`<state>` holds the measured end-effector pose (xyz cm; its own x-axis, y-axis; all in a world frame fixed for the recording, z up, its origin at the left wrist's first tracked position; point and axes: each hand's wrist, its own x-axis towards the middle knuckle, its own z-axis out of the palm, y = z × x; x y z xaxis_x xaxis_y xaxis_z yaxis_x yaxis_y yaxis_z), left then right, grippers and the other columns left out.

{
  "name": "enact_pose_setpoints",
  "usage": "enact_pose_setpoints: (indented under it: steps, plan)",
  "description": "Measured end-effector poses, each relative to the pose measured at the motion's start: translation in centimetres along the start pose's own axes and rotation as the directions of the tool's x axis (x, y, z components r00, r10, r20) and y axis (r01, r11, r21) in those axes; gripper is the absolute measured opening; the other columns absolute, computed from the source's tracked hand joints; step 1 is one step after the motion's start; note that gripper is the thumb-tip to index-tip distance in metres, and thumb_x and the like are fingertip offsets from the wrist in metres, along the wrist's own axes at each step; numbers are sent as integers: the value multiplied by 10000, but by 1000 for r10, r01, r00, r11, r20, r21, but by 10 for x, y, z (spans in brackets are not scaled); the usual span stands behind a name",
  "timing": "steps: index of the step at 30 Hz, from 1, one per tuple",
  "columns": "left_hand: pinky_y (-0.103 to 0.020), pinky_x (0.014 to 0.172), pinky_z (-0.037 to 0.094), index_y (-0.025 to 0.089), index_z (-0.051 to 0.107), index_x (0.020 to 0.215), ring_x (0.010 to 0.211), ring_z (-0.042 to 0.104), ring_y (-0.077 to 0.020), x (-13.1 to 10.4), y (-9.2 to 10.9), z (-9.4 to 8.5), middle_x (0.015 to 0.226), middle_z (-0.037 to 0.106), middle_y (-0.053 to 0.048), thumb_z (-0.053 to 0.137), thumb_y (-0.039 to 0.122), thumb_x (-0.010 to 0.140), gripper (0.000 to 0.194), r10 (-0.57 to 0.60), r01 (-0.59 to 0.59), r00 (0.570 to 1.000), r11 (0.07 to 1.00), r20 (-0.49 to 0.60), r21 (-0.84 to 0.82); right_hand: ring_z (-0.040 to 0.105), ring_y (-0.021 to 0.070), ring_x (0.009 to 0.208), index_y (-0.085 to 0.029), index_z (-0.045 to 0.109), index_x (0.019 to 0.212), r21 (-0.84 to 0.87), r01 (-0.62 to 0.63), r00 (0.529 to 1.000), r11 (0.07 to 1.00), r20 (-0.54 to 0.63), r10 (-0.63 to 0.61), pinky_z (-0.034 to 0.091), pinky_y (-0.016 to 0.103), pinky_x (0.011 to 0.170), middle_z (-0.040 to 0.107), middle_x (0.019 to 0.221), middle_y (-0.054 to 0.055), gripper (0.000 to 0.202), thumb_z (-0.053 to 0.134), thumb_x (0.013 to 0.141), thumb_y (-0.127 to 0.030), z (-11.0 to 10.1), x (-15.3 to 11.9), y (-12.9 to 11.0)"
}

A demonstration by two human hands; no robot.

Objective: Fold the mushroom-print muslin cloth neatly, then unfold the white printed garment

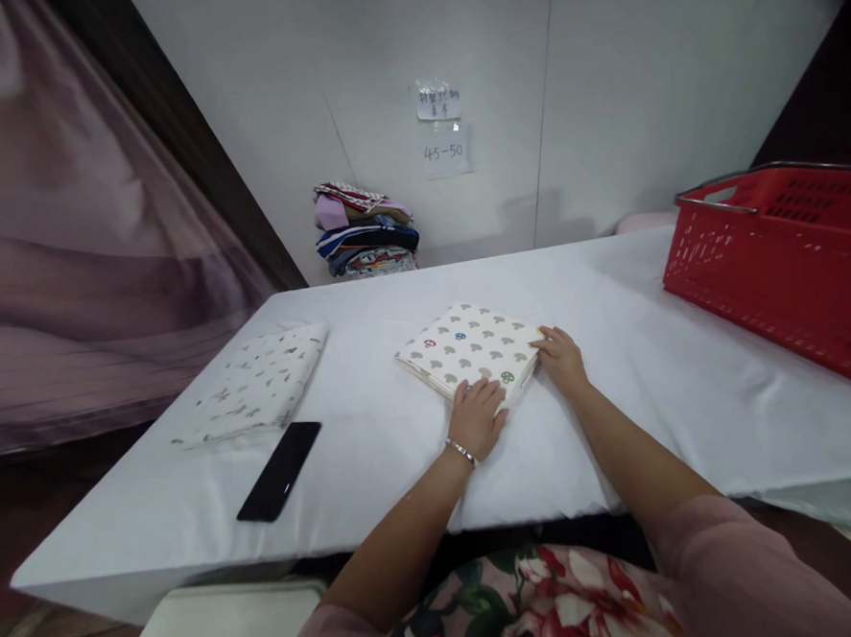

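A folded white cloth [470, 346] printed with grey mushroom shapes and a few coloured ones lies flat on the table, its corners pointing to the sides. My left hand [477, 416], with a silver bracelet at the wrist, rests on its near edge, fingers laid out over the top. At the cloth's right corner, my right hand [561, 356] has its fingers closed on the edge. Farther left lies a second folded white cloth [260, 381] with small dark prints, apart from both hands.
On the white-covered table [376, 456], a black phone [280, 472] lies at the left front. A red basket [782, 258] with metal handles stands at right. Several folded fabrics [367, 231] are stacked by the wall, below paper notes [447, 151]. A pinkish curtain [80, 224] hangs at left.
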<state>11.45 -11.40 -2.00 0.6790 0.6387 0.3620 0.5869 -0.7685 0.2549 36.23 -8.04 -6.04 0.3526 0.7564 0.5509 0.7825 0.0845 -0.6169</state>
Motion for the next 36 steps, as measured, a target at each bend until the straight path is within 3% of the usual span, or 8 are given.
enact_pose_setpoints:
  steps: [5,8,11,17,21,24,28,36]
  plan:
    - [-471,1091,224,260,578,1135,1208,466,-216,1,1,-2,1230,598,-29,540,317,850,293,-17,16,1000,999,-25,-38,429,240,1227,-266,729,892,-31,20,1000,999,-2,-20,346,484,1043,616,1193,1,332,456,730,-166,-2,-2,-2]
    - [-463,1075,246,254,633,996,1085,547,-203,18,5,-12,1105,655,-24,503,404,870,235,-44,42,998,997,-39,-61,412,245,1242,-271,728,906,-30,17,1000,999,18,-17,327,500,1053,605,1214,-1,364,452,708,-141,-2,-2,-3]
    - [-490,1083,223,262,623,1036,1166,494,-227,44,11,-17,1222,595,-36,451,450,888,295,-36,34,998,999,-55,-35,401,250,1250,-269,730,911,-15,11,999,1000,35,-10,316,506,1060,600,1224,7,389,440,694,-126,-2,-1,-2]
    - [-572,1083,187,228,419,1334,1341,284,-317,55,16,11,1448,362,-97,492,588,805,643,20,-23,987,1000,160,16,433,227,1234,-257,730,860,-47,25,1000,999,-7,-25,349,472,1046,629,1168,5,381,418,699,-110,-5,-1,-4]
    - [-577,1090,168,214,385,1363,1356,251,-325,47,16,21,1465,330,-107,479,603,804,687,27,-31,987,999,157,21,382,230,1284,-236,691,977,-36,89,993,995,-70,-92,322,486,1048,573,1262,40,333,422,789,-184,-6,-1,-18]
    - [-573,1095,156,217,374,1372,1361,241,-319,47,18,17,1457,345,-105,463,618,802,702,23,-30,985,999,172,42,303,239,1335,-240,632,1114,-27,167,986,986,35,-166,289,493,1056,488,1359,52,335,436,846,-293,-2,-1,-32]
    - [-568,1098,146,183,358,1381,1369,220,-300,48,21,12,1464,330,-111,383,646,822,727,3,-27,975,994,223,101,314,297,1320,-249,628,1132,-93,116,954,989,288,-85,274,566,1019,497,1351,75,365,414,875,-398,6,-4,-36]
    - [-521,1108,163,112,377,1360,1362,224,-283,30,31,14,1463,325,-132,354,619,855,716,22,-51,987,982,157,184,330,300,1305,-273,607,1163,-174,167,950,971,291,-111,317,584,977,499,1348,61,386,365,895,-410,7,-8,-27]
